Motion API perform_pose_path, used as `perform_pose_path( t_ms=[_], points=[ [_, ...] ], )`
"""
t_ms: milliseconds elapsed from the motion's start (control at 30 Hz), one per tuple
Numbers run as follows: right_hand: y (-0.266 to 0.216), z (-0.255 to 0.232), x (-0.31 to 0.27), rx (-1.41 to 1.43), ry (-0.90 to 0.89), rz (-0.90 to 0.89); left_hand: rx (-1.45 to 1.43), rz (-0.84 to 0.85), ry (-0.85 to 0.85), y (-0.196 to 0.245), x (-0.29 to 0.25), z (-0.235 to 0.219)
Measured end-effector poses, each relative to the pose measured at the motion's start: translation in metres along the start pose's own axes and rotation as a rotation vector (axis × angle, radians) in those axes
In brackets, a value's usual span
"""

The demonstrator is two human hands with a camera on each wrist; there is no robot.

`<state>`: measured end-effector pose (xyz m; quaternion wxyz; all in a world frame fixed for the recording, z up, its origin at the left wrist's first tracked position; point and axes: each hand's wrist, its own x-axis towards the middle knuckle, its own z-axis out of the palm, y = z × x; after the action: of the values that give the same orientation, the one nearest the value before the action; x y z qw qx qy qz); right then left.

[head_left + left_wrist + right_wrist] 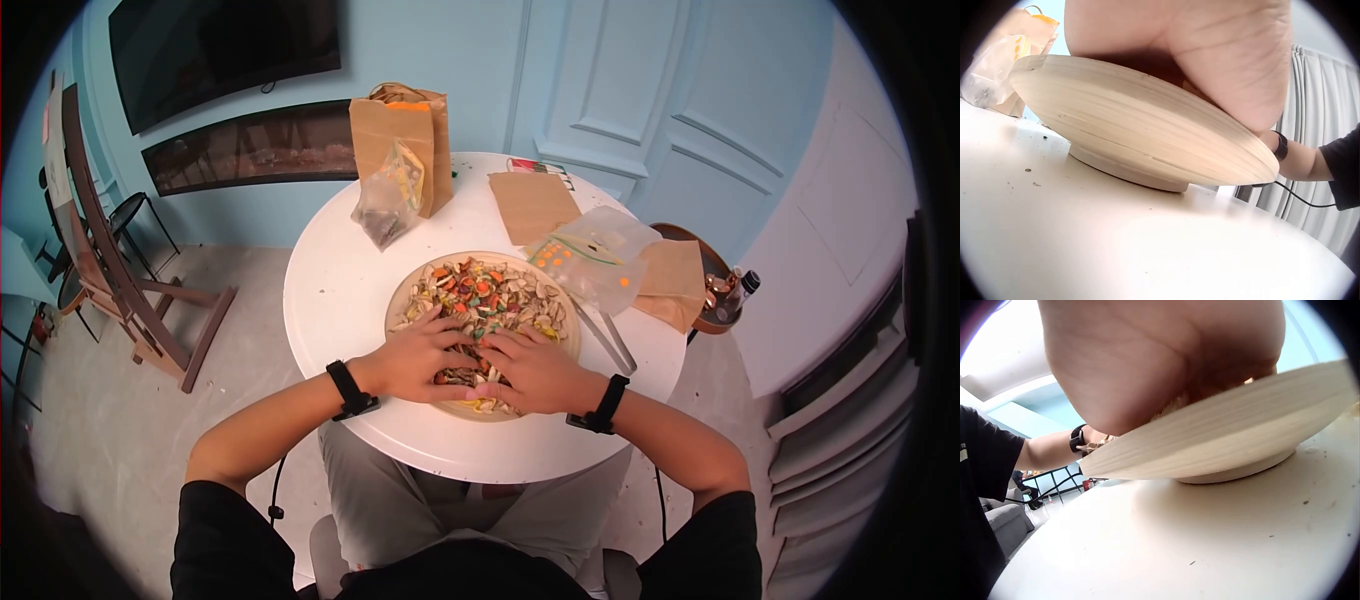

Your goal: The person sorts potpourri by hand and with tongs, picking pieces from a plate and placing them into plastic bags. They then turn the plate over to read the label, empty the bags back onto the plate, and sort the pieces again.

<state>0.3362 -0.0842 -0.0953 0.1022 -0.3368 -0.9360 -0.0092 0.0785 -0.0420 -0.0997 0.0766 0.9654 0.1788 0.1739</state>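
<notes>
A shallow, round, pale wooden bowl [397,290] stands on the white table and is heaped with dried mix [478,283]: tan slices with orange, green and dark red pieces. My left hand [422,357] lies palm down on the near left of the heap, fingers spread. Opposite it, my right hand [537,372] rests on the near right part, its fingers also spread and pointing inward. The thumbs come close together near the front rim. In both wrist views the heel of each hand is at the bowl's rim [1141,119], and the fingertips are hidden.
Behind the bowl stand a brown paper bag [432,150] and a clear pouch [385,205]. Metal tongs [612,342] lie right of the bowl, beside a clear zip bag [600,255] and flat brown paper bags [532,205]. A side stand with bottles [735,292] is beyond the table's edge.
</notes>
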Motion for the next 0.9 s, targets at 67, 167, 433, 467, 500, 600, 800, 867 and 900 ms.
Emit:
perform_pose_path(
  t_ms=[67,167,433,467,500,600,800,867,900],
  points=[
    [0.000,-0.001,0.000,0.013,-0.012,0.014,0.010,0.009,0.008,0.001,-0.001,0.000],
    [0.002,-0.002,0.001,0.062,0.005,0.052,-0.033,-0.021,0.067,0.001,0.000,0.001],
    [0.007,-0.013,-0.006,0.088,0.117,0.056,-0.025,-0.076,0.145,-0.031,0.025,-0.004],
    [0.007,-0.013,-0.006,0.100,0.104,0.071,-0.013,-0.102,0.130,-0.036,0.034,-0.005],
    [0.007,-0.014,-0.006,0.110,0.092,0.085,0.016,-0.102,0.108,-0.039,0.042,-0.004],
    [0.006,-0.021,-0.005,0.137,0.072,0.108,0.103,-0.102,0.044,-0.047,0.065,-0.003],
    [0.009,-0.024,-0.015,0.150,0.119,0.121,0.128,-0.168,-0.209,-0.058,0.088,0.000],
    [0.010,-0.026,-0.019,0.162,0.129,0.147,0.071,-0.163,-0.252,-0.056,0.084,-0.005],
    [0.010,-0.031,-0.020,0.172,0.124,0.164,0.042,-0.163,-0.274,-0.056,0.081,-0.007]
  ],
)
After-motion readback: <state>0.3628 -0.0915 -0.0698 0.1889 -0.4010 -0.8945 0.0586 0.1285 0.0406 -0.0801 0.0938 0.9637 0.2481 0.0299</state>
